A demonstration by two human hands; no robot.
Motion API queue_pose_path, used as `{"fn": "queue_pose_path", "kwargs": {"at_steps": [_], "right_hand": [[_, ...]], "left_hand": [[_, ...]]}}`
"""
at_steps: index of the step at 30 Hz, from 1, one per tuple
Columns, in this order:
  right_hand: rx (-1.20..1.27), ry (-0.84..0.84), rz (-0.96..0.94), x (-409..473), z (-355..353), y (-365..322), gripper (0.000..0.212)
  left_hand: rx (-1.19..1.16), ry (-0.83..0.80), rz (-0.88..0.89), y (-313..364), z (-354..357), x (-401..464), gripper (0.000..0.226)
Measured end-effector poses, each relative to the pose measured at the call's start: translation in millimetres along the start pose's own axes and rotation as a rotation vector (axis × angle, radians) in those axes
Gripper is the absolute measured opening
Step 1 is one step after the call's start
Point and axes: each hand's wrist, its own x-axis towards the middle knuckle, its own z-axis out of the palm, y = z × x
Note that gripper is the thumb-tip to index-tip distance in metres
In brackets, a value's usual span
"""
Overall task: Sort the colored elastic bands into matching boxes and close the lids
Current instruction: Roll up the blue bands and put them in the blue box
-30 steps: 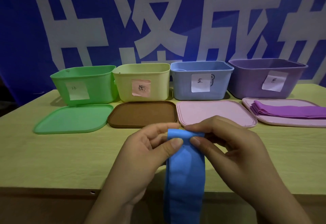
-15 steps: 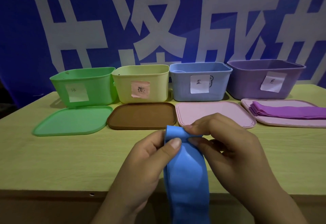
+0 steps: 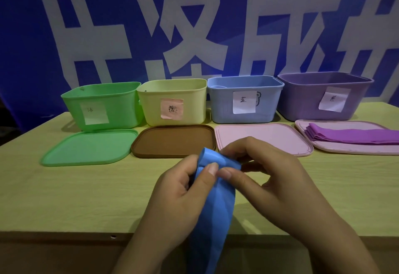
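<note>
Handwriting on the box labels was too small to read, and the blue band (image 3: 212, 209) ran off the bottom edge. Both hands pinched its top fold above the tabletop (image 3: 64, 198): left hand (image 3: 183, 200) at 9 o'clock, right hand (image 3: 267, 183) at 3. Since a second earlier the fold had bunched narrower. Purple bands (image 3: 354, 135) lay on the lid at 2 o'clock.

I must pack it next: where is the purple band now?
In the head view, the purple band lies folded on the rightmost pink lid, far right on the table, before the purple box.
</note>
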Motion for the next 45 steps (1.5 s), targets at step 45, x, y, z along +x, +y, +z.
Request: {"fn": "queue_pose_path", "kwargs": {"at_steps": [45], "right_hand": [[0.396, -0.128, 0.308, -5.5, 0.7, -5.2, 0.028]], "left_hand": [[-0.067, -0.089, -0.044, 8.8, -7.5, -4.8, 0.042]]}}
